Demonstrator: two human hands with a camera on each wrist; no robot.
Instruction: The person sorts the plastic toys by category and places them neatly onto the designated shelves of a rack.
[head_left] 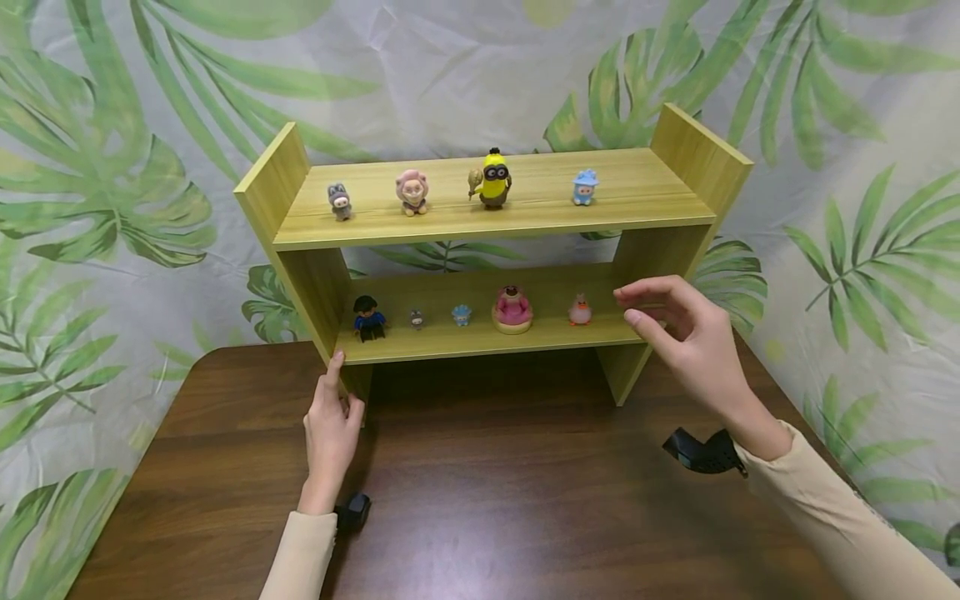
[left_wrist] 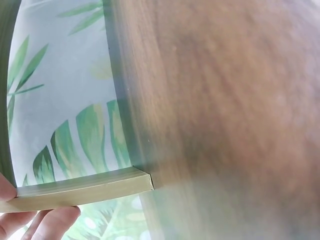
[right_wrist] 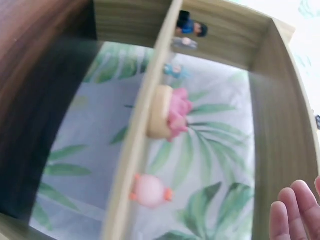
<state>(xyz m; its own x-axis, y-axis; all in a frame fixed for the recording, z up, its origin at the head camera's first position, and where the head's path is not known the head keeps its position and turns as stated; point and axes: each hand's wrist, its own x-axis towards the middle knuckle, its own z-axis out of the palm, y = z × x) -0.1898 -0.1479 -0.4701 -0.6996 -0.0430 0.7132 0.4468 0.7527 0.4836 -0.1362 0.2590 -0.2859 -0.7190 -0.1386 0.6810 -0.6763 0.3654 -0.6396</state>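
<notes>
A two-tier wooden shelf [head_left: 480, 352] stands on the table. My left hand [head_left: 332, 425] is at its lower left corner in the head view; the left wrist view shows thumb and fingers on opposite faces of the side panel [left_wrist: 85, 191]. My right hand [head_left: 686, 337] hovers before the lower tier's right end, fingers loosely bent, holding nothing. Nearest it stands a pink duck figurine [head_left: 580, 310]. Leftward are a pink bear figurine [head_left: 513, 310] on a round base, a small blue figurine [head_left: 461, 314], a small grey one [head_left: 416, 317] and a black-haired toy figure [head_left: 369, 318].
On the upper board stand a grey figurine [head_left: 340, 202], a pink-maned figurine [head_left: 412, 192], a yellow Minion figure [head_left: 494, 179] and a blue-hatted figurine [head_left: 584, 187]. Raised side panels bound both ends. Behind hangs a leaf-patterned cloth [head_left: 465, 75]. The brown table [head_left: 510, 483] extends in front.
</notes>
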